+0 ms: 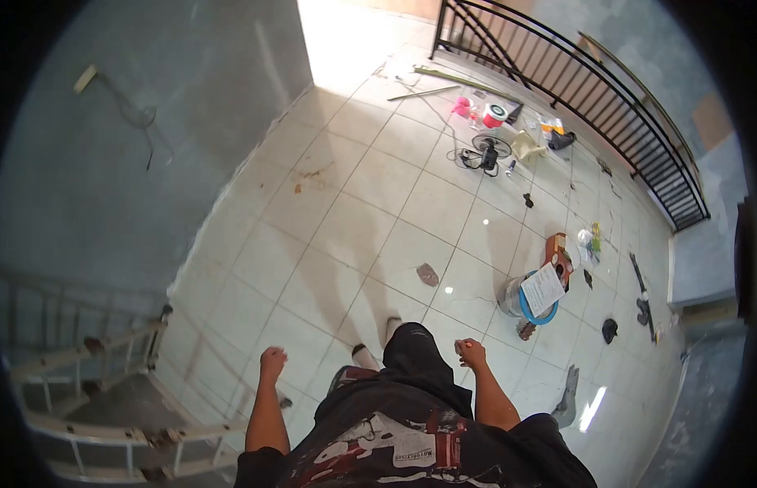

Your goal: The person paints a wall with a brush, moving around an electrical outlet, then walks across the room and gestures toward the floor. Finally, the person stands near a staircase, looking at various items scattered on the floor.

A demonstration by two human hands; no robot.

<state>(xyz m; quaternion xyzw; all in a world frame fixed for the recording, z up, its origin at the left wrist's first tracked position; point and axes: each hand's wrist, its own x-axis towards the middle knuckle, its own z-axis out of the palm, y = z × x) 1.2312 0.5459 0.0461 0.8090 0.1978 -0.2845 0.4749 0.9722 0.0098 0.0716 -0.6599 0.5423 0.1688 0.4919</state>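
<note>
My left hand (273,362) hangs beside my body above the tiled floor (395,220), its fingers curled in with nothing visible in them. On the other side, my right hand (471,353) is held forward with bent fingers. A small orange-red spot shows at those fingers; I cannot make out what it is. Nearest to the right hand on the floor is a bucket with a blue rim (525,306), with a paper sheet (543,291) lying over its top. A flat brownish piece (427,275) lies on the tiles ahead of my feet.
A ladder (94,350) stands at the left by the grey wall (151,130). Ahead lie a black fan (486,154), a red and white tub (494,115) and a long strip (468,83). A black railing (574,73) bounds the far right. Beside the bucket is a reddish-brown box (557,254).
</note>
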